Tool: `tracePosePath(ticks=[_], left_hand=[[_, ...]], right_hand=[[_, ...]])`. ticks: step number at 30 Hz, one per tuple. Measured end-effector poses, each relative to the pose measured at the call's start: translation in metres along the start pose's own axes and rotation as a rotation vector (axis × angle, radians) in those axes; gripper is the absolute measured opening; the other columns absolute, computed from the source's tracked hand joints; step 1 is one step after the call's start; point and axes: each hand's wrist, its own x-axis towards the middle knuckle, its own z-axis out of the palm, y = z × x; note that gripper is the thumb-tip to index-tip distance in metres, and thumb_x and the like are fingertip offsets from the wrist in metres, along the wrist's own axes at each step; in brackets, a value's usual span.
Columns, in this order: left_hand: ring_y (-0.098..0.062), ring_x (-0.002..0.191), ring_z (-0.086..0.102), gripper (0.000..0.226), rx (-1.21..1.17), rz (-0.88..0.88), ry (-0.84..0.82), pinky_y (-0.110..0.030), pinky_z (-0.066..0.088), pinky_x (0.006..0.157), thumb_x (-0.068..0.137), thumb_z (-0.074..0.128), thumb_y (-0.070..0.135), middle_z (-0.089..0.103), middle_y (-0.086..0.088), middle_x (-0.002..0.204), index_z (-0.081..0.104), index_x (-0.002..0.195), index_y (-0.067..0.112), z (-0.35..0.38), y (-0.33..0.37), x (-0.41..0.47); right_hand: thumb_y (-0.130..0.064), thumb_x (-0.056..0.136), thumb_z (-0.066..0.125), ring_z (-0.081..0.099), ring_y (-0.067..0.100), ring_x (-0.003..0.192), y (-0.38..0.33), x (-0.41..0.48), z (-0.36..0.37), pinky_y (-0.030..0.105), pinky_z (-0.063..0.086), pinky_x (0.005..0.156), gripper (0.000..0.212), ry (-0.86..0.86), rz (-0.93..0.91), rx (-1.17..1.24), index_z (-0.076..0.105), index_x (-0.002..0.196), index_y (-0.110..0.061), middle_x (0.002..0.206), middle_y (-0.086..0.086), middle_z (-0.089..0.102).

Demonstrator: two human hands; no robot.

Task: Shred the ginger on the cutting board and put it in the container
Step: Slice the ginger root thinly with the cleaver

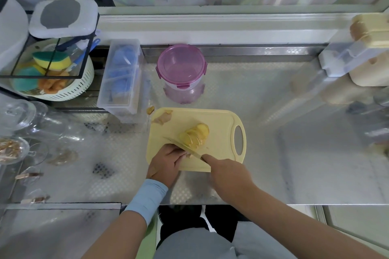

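While your arms reach in over the near edge of the counter, your left hand rests knuckles-up on the near left corner of the cutting board, its fingers curled down against the near side of the blade; a pale scrap shows at the fingertips, but whether they pinch it you cannot tell; your right hand is wrapped around the handle of the knife, forefinger laid along its spine; the blade lies slantwise across the board, touching the near end of the ginger, which lies mid-board as a fan of thin slices leaning on one another; peelings lie at the board's far left corner, and a small knob sits just off it on the counter; beyond the far edge, apart from the board, stands the purple-rimmed container; left of it, a clear box.
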Motion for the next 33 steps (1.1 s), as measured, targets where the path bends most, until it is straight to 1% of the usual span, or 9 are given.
tracePosePath(ticks=[3, 9, 13, 16, 19, 23, 27, 29, 33], left_hand=[[-0.017, 0.092, 0.053, 0.025, 0.003, -0.012, 0.001, -0.014, 0.037, 0.085, 0.085, 0.056, 0.022, 0.068, -0.009, 0.091, 0.075, 0.086, 0.007, 0.000, -0.001, -0.001], [-0.015, 0.091, 0.052, 0.026, 0.010, -0.010, 0.009, -0.015, 0.038, 0.084, 0.084, 0.055, 0.023, 0.068, -0.009, 0.089, 0.075, 0.083, 0.007, -0.002, 0.002, 0.002], [-0.014, 0.091, 0.050, 0.026, 0.013, -0.010, -0.005, -0.010, 0.033, 0.084, 0.083, 0.053, 0.024, 0.068, -0.008, 0.090, 0.075, 0.083, 0.009, -0.006, 0.005, 0.004], [-0.013, 0.091, 0.050, 0.026, 0.012, 0.007, -0.017, -0.012, 0.034, 0.083, 0.083, 0.053, 0.023, 0.069, -0.007, 0.090, 0.075, 0.084, 0.009, -0.008, 0.007, 0.006], [-0.013, 0.091, 0.050, 0.027, 0.008, 0.013, -0.025, -0.014, 0.036, 0.083, 0.084, 0.052, 0.023, 0.069, -0.007, 0.091, 0.075, 0.085, 0.009, -0.009, 0.007, 0.005], [-0.013, 0.091, 0.051, 0.026, -0.009, -0.008, -0.029, -0.012, 0.034, 0.084, 0.085, 0.053, 0.023, 0.069, -0.006, 0.091, 0.076, 0.085, 0.010, -0.007, 0.006, 0.004], [-0.013, 0.093, 0.052, 0.024, -0.044, -0.027, -0.031, -0.004, 0.029, 0.091, 0.086, 0.054, 0.023, 0.069, -0.004, 0.094, 0.076, 0.088, 0.012, -0.008, 0.005, 0.003], [-0.013, 0.094, 0.052, 0.024, -0.051, -0.028, -0.027, -0.002, 0.028, 0.093, 0.086, 0.055, 0.023, 0.068, -0.004, 0.094, 0.076, 0.088, 0.012, -0.007, 0.005, 0.003], [-0.013, 0.094, 0.053, 0.024, -0.066, -0.024, -0.024, -0.001, 0.028, 0.094, 0.087, 0.055, 0.023, 0.069, -0.004, 0.096, 0.076, 0.090, 0.012, -0.007, 0.005, 0.003]], right_hand=[[0.003, 0.088, 0.041, 0.048, 0.025, 0.061, 0.000, -0.003, 0.000, 0.031, 0.031, 0.047, 0.067, 0.010, 0.004, 0.008, 0.033, 0.143, -0.035, 0.073, 0.002, 0.048], [0.004, 0.088, 0.041, 0.042, 0.020, 0.055, 0.000, -0.002, 0.002, 0.031, 0.030, 0.045, 0.066, 0.010, 0.008, 0.043, 0.035, 0.142, -0.034, 0.071, 0.002, 0.047], [0.005, 0.087, 0.040, 0.048, 0.024, 0.062, -0.002, -0.001, 0.000, 0.033, 0.039, 0.054, 0.067, -0.008, 0.005, 0.061, 0.037, 0.143, -0.032, 0.074, 0.002, 0.048], [0.002, 0.089, 0.040, 0.051, 0.025, 0.067, -0.002, 0.001, -0.003, 0.034, 0.040, 0.058, 0.066, -0.023, 0.007, 0.065, 0.038, 0.146, -0.032, 0.075, 0.000, 0.046], [0.003, 0.091, 0.040, 0.050, 0.023, 0.066, -0.005, 0.003, -0.007, 0.034, 0.041, 0.058, 0.064, -0.043, 0.001, 0.050, 0.038, 0.146, -0.030, 0.075, -0.001, 0.046], [0.002, 0.093, 0.039, 0.055, 0.027, 0.073, -0.008, 0.007, -0.009, 0.036, 0.046, 0.061, 0.061, -0.068, 0.004, 0.065, 0.040, 0.146, -0.027, 0.087, 0.005, 0.056], [0.003, 0.092, 0.039, 0.064, 0.029, 0.081, -0.004, 0.010, -0.010, 0.040, 0.054, 0.067, 0.062, -0.110, 0.005, 0.095, 0.041, 0.146, -0.027, 0.094, 0.007, 0.062], [0.004, 0.091, 0.039, 0.064, 0.029, 0.080, -0.005, 0.012, -0.011, 0.040, 0.054, 0.066, 0.063, -0.117, 0.011, 0.089, 0.041, 0.146, -0.028, 0.094, 0.008, 0.062], [0.005, 0.089, 0.038, 0.058, 0.028, 0.073, -0.013, 0.026, -0.012, 0.036, 0.049, 0.061, 0.068, -0.107, -0.025, 0.093, 0.041, 0.147, -0.031, 0.083, 0.004, 0.053]])
